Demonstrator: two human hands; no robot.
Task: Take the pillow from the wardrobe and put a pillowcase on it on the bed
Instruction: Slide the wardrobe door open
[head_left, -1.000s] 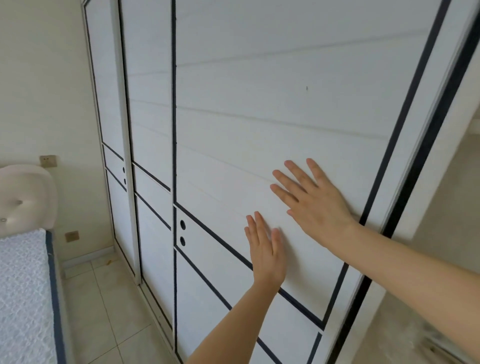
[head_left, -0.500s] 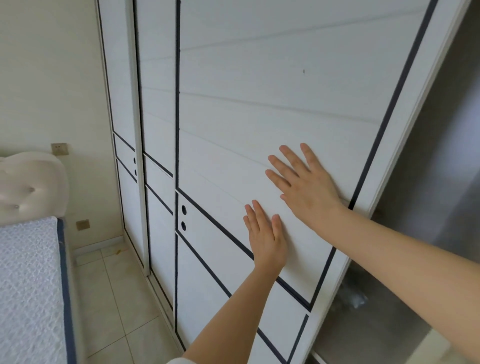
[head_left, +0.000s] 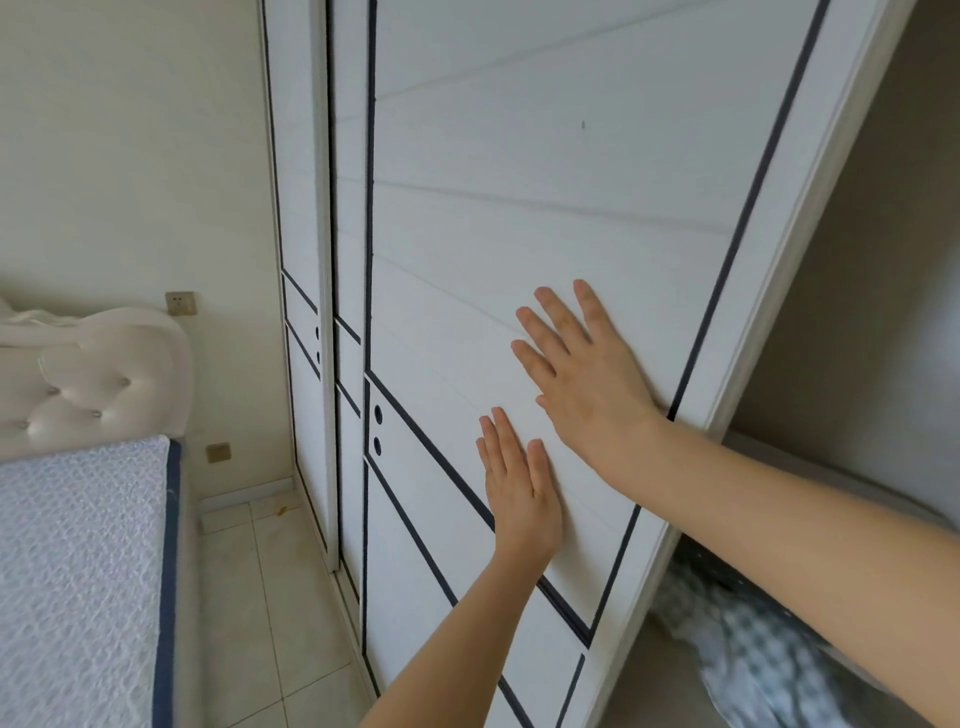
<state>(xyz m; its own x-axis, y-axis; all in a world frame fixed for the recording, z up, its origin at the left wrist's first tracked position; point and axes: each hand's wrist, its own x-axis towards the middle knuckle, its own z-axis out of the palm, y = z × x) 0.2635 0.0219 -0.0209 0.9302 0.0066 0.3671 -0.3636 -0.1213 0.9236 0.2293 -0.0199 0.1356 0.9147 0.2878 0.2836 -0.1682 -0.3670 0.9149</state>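
Cream walls (head_left: 130, 156) and pale floor tiles (head_left: 260, 597) make up the room in the head view. On the left stands the bed (head_left: 78, 571), with a white bumpy mattress top and a dark blue edge. A puffy white headboard (head_left: 88, 384) with buttons stands at its far end. Two small wall sockets (head_left: 181, 303) sit on the wall near the headboard, one high and one low.

Most of the view is filled by the white wardrobe (head_left: 857, 260). Its big sliding door (head_left: 519, 182) has thin dark lines on it and two small dark holes at the left side. More doors stand behind it, closer to the wall.

Both hands lie flat on the sliding door with the fingers spread wide and nothing in them. The left hand (head_left: 519, 493) is lower, with its fingers pointing up. The right hand (head_left: 582, 374) is higher and just beside it, near the door's right edge.

To the right of the door the wardrobe is open and shadowy inside. Low down in that open part lies something soft with a blue and white check pattern (head_left: 753, 660). It is blurry and partly hidden by the right arm, so I cannot tell if it is the pillow.
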